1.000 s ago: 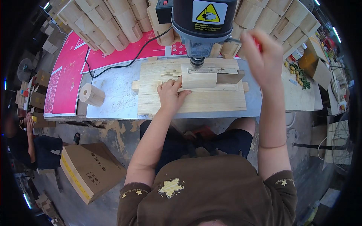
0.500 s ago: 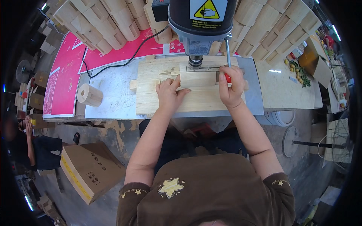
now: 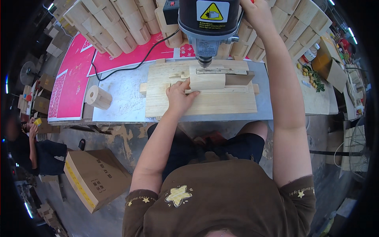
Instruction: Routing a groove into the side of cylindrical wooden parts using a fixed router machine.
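Note:
On a pale wooden board (image 3: 173,108) lies a light wooden block (image 3: 207,81) with a narrow slot along its far side and a wide notch at its right end. My left hand (image 3: 181,94) grips the block's left end, its thumb along the near edge. Above the block hangs the chuck (image 3: 205,60) of a drill press (image 3: 209,33); I cannot make out whether the bit touches the wood. My right hand (image 3: 256,12) is raised at the upper edge, closed on the red-knobbed drill press lever, which is partly cut off there.
A round wooden piece with a hole (image 3: 98,97) stands on the left. Stacked wooden pieces (image 3: 114,25) rise behind the bench, and a black cable (image 3: 138,65) crosses pink sheets (image 3: 71,79). A cardboard box (image 3: 96,179) sits on the floor; a person (image 3: 37,154) is at far left.
My right hand has swung up and away from beside the block, taking the lever with it. The chuck has risen. My left hand stays on the block, whose right notch is now uncovered.

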Tool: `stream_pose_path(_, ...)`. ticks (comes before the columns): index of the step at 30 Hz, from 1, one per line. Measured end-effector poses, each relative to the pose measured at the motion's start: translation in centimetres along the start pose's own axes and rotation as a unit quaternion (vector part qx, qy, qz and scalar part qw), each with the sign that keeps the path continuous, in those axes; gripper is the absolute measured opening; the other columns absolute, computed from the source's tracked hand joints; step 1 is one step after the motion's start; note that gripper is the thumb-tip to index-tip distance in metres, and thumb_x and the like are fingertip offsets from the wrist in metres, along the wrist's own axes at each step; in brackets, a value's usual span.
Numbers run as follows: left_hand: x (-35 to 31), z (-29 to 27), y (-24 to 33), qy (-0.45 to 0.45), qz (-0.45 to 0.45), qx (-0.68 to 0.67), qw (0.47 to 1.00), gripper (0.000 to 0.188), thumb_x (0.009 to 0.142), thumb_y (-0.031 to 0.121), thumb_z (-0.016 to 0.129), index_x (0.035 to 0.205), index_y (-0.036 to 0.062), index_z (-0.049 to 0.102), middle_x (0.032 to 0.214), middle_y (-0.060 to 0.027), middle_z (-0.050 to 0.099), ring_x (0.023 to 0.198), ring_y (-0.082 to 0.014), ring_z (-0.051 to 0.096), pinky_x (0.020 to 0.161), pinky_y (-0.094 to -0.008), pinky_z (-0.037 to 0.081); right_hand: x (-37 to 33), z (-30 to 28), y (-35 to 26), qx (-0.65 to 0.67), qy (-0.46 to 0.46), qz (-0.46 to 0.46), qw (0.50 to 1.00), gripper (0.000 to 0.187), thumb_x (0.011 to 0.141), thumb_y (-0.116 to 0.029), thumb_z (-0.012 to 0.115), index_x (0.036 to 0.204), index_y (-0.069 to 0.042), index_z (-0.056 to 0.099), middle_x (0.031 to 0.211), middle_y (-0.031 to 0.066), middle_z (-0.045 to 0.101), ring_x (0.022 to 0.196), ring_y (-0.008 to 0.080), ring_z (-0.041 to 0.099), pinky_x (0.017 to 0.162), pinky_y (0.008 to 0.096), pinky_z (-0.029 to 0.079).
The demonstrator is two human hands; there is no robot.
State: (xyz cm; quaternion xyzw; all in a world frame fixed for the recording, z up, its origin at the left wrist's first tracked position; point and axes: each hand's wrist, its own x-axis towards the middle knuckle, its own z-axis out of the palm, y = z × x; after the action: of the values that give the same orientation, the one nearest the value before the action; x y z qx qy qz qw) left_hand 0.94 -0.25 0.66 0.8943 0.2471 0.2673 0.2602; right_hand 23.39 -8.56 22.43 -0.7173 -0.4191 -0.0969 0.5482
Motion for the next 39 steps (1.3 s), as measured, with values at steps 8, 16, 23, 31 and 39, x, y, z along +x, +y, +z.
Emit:
stream_pose_path(8, 0.7, 1.1, -1.2, -0.006, -0.028, -0.135, 0.990, 0.044, 0.060, 0.022, 0.079, 0.100, 0.0102, 0.064, 0.083, -0.0010, 0.057, 0.083, -0.0176, 0.057, 0.086, -0.0375, 0.029, -11.7, -1.7, 7.6, -0.126, -0.242, 0.046, 0.961, 0.036, 0.079, -0.032, 0.067, 0.096, -0.001, 0.062, 0.093, 0.0117, 0.064, 0.087, 0.0258, 0.059, 0.077, 0.0358, 0.045)
stream_pose_path(16, -1.5, -5.8, -1.2, -0.032, 0.066, -0.225, 0.972, 0.030, 0.059, 0.010, 0.076, 0.087, 0.0047, 0.064, 0.079, -0.0019, 0.054, 0.068, -0.0125, 0.054, 0.066, -0.0251, 0.042, -17.6, -3.8, 7.1, -0.025, -0.318, 0.088, 0.944, 0.031, 0.072, -0.011, 0.071, 0.098, 0.003, 0.062, 0.094, 0.0131, 0.063, 0.082, 0.0270, 0.059, 0.075, 0.0315, 0.046)
stream_pose_path(23, -3.4, -15.5, -2.6, -0.007, -0.214, -0.360, 0.908, 0.025, 0.065, 0.017, 0.075, 0.075, -0.0017, 0.062, 0.063, -0.0036, 0.058, 0.056, -0.0079, 0.054, 0.052, -0.0211, 0.042, -19.9, -7.9, 4.6, 0.106, -0.344, 0.275, 0.892, 0.027, 0.066, 0.001, 0.073, 0.091, 0.003, 0.064, 0.082, 0.0055, 0.061, 0.082, 0.0120, 0.056, 0.070, 0.0261, 0.045)
stream_pose_path(31, -4.6, -15.9, -0.4, 0.089, -0.319, -0.434, 0.838, 0.031, 0.071, 0.026, 0.073, 0.074, -0.0021, 0.059, 0.063, -0.0063, 0.058, 0.050, -0.0090, 0.053, 0.044, -0.0205, 0.040, -19.5, -5.6, 1.1, 0.097, -0.229, 0.128, 0.960, 0.024, 0.065, -0.002, 0.074, 0.088, 0.000, 0.066, 0.083, 0.0037, 0.055, 0.080, 0.0138, 0.051, 0.071, 0.0250, 0.040)
stream_pose_path(39, -4.6, -14.4, 3.7, 0.071, -0.286, -0.450, 0.843, 0.030, 0.075, 0.024, 0.072, 0.070, -0.0027, 0.060, 0.063, -0.0061, 0.059, 0.050, -0.0068, 0.051, 0.045, -0.0186, 0.037, -20.3, -5.7, 2.8, 0.155, -0.233, 0.133, 0.951, 0.025, 0.065, -0.004, 0.075, 0.088, -0.001, 0.067, 0.083, 0.0029, 0.056, 0.081, 0.0142, 0.051, 0.073, 0.0250, 0.039)
